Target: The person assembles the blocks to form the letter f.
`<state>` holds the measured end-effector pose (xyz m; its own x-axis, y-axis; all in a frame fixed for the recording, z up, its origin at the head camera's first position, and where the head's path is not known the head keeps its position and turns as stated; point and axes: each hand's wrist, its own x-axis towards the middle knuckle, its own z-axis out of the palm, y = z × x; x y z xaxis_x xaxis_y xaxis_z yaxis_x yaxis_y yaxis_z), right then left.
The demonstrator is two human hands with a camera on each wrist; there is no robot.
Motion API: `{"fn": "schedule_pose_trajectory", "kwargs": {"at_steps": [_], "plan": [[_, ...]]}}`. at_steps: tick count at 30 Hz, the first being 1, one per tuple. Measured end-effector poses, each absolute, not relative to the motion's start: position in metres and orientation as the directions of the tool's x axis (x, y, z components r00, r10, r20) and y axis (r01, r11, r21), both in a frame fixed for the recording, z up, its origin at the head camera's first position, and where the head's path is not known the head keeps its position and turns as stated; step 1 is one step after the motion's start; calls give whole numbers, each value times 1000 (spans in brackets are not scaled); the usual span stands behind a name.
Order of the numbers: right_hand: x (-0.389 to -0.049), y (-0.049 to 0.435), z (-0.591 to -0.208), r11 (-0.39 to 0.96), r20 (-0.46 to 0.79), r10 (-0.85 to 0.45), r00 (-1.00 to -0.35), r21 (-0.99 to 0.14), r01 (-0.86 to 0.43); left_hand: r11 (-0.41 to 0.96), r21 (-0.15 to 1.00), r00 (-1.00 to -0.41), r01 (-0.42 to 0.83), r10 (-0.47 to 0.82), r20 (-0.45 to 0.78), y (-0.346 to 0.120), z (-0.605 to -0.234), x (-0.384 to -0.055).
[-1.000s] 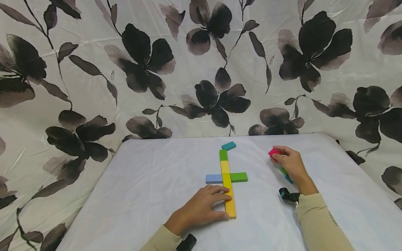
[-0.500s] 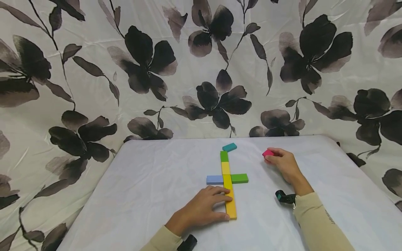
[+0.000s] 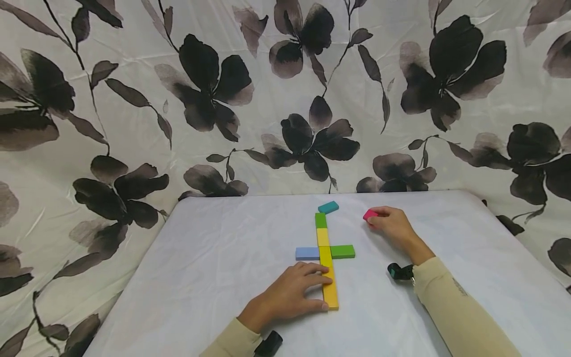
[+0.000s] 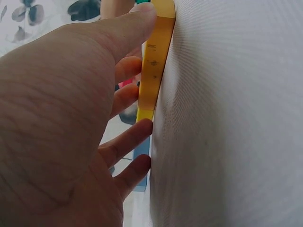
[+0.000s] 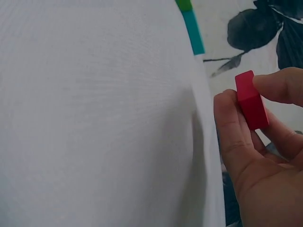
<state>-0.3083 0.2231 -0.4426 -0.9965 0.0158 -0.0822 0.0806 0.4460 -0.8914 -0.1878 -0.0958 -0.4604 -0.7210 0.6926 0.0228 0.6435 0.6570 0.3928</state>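
Note:
My left hand (image 3: 292,292) rests against the left side of a long yellow block (image 3: 331,295), fingers spread and thumb at its near end. In the left wrist view the fingertips touch that block (image 4: 154,71). Past it a shorter yellow block (image 3: 323,237) and a small green block (image 3: 320,220) continue the line. A light blue block (image 3: 308,254) lies to its left, a green block (image 3: 343,252) to its right. My right hand (image 3: 394,227) pinches a red block (image 3: 370,214) between thumb and fingers. The right wrist view shows this red block (image 5: 252,101) held above the cloth.
A teal block (image 3: 328,207) lies slanted at the far end of the line. White cloth covers the table (image 3: 200,258). Behind it hangs a flower-patterned curtain (image 3: 250,124). Black wrist cameras sit at both sleeves.
My right hand has moved left with the red block, towards the line of blocks. A green and a teal block seen beside it a second ago are out of sight now. My left hand stays put.

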Motion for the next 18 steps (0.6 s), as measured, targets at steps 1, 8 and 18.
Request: {"fn": "schedule_pose_trajectory", "kwargs": {"at_steps": [1, 8, 18], "plan": [[-310, 221, -442, 440, -88, 18, -996, -894, 87, 655, 392, -720, 645, 693, 27, -96, -460, -188], [-318, 215, -442, 396, -95, 24, -995, -913, 97, 650, 393, -713, 650, 700, 22, -96, -459, -187], [-323, 208, -447, 329, -127, 14, -992, -936, 125, 653, 394, -719, 646, 695, 28, -95, -457, -186]]}}
